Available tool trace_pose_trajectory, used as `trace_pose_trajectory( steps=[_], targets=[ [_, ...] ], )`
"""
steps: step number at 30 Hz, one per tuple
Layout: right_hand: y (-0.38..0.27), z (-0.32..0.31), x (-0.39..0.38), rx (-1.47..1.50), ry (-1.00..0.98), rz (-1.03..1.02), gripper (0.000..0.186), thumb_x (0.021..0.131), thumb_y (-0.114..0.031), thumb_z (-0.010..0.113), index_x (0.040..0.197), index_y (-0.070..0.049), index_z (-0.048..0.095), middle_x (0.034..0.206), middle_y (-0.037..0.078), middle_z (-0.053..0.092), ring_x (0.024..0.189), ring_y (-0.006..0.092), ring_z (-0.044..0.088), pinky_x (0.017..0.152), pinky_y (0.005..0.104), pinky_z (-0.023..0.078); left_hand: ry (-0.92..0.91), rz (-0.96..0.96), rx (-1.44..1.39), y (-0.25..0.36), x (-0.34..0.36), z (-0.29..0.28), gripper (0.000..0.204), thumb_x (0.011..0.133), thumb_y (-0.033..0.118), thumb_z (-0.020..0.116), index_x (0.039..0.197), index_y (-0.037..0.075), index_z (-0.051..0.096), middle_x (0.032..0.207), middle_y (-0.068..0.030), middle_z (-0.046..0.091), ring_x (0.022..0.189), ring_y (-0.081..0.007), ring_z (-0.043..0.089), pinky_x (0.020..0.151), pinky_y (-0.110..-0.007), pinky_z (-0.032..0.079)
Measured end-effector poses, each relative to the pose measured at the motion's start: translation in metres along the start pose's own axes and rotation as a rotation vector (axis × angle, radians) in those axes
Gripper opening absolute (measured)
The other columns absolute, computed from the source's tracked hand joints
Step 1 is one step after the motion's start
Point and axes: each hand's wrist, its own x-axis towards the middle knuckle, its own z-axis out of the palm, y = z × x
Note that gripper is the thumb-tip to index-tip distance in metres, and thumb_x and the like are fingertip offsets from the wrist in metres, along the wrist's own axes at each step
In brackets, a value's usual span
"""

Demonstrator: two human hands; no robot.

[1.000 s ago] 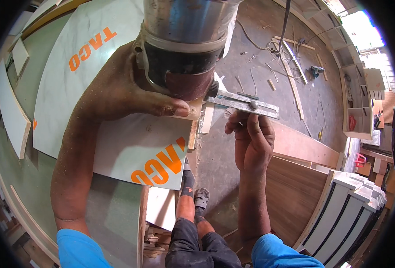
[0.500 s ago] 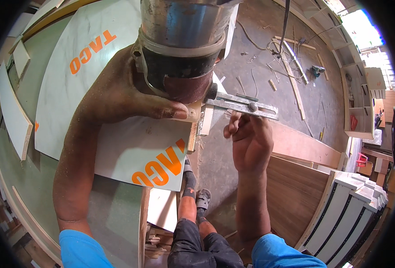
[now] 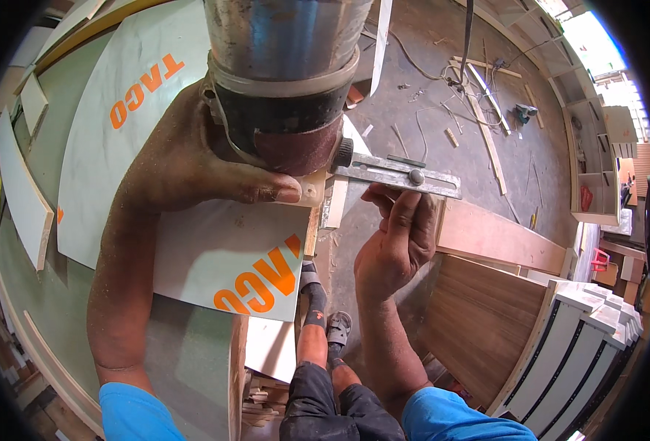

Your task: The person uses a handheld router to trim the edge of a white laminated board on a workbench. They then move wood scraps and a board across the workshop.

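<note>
A trim router point(image 3: 287, 59) with a metal motor body, a black lower collar and a dark red band stands upright over the edge of a white marbled board point(image 3: 215, 228) with orange print. My left hand point(image 3: 193, 165) is wrapped round its base, the thumb lying along the front of the base plate. From the router's right side sticks out a slotted metal edge guide point(image 3: 395, 173), with a black knob beside the router and a round bolt in the slot. Under the guide's outer end, my right hand point(image 3: 398, 242) has its fingers curled together against it; the fingertips are partly hidden.
The board lies on a green-grey worktop point(image 3: 185, 345). White offcut panels point(image 3: 27, 191) lie at the left. Wood strips point(image 3: 479, 117) and cables litter the floor ahead. A brown wood panel point(image 3: 479, 316) and stacked white panels point(image 3: 575, 345) stand at the right.
My right hand has turned and its fingers have closed up against the guide's underside. The router and my left hand appear slightly further left in the view.
</note>
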Motion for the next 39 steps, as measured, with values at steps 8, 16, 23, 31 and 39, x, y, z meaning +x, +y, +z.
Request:
trace_pose_trajectory(
  steps=[8, 16, 23, 31, 39],
  targets=[
    [-0.013, -0.012, 0.005, 0.539, -0.08, 0.37, 0.024, 0.104, -0.021, 0.051, 0.111, 0.0, 0.061, 0.093, 0.013, 0.068, 0.08, 0.0208, 0.066, 0.069, 0.0337, 0.053, -0.003, -0.071, -0.026, 0.001, 0.0, -0.001, 0.078, 0.057, 0.013, 0.095, 0.123, -0.006, 0.059, 0.112, -0.0125, 0.071, 0.104, -0.0181, 0.066, 0.095, -0.035, 0.052],
    [-0.02, 0.018, 0.001, 0.51, 0.136, 0.362, 0.029, 0.107, -0.027, 0.045, 0.115, -0.002, 0.057, 0.092, 0.013, 0.067, 0.079, 0.0208, 0.062, 0.071, 0.0364, 0.051, 0.023, -0.04, 0.025, 0.002, -0.001, -0.001, 0.08, 0.058, 0.014, 0.095, 0.125, -0.006, 0.057, 0.112, -0.0126, 0.07, 0.104, -0.0189, 0.066, 0.096, -0.035, 0.052],
    [-0.019, 0.023, 0.004, 0.54, 0.155, 0.376, 0.028, 0.107, -0.027, 0.044, 0.101, -0.004, 0.057, 0.078, 0.007, 0.058, 0.068, 0.0165, 0.052, 0.063, 0.0317, 0.042, -0.029, -0.095, -0.093, 0.007, 0.0, -0.001, 0.077, 0.06, 0.015, 0.094, 0.124, -0.007, 0.057, 0.111, -0.0137, 0.07, 0.102, -0.0179, 0.066, 0.093, -0.034, 0.053],
    [-0.027, -0.003, 0.017, 0.695, -0.011, 0.629, 0.026, 0.104, -0.028, 0.048, 0.095, -0.004, 0.056, 0.07, 0.005, 0.05, 0.061, 0.016, 0.039, 0.056, 0.03, 0.032, -0.03, -0.091, -0.069, -0.001, 0.002, -0.005, 0.095, 0.052, 0.009, 0.095, 0.133, -0.005, 0.049, 0.115, -0.0114, 0.067, 0.106, -0.0189, 0.063, 0.097, -0.035, 0.05],
    [-0.03, 0.004, 0.013, 0.653, -0.002, 0.615, 0.026, 0.103, -0.027, 0.046, 0.101, -0.004, 0.056, 0.078, 0.008, 0.057, 0.077, 0.0237, 0.058, 0.07, 0.037, 0.048, -0.004, 0.021, -0.095, 0.002, 0.003, 0.0, 0.077, 0.058, 0.013, 0.094, 0.123, -0.005, 0.057, 0.113, -0.0128, 0.07, 0.102, -0.0177, 0.066, 0.094, -0.036, 0.052]
  ],
)
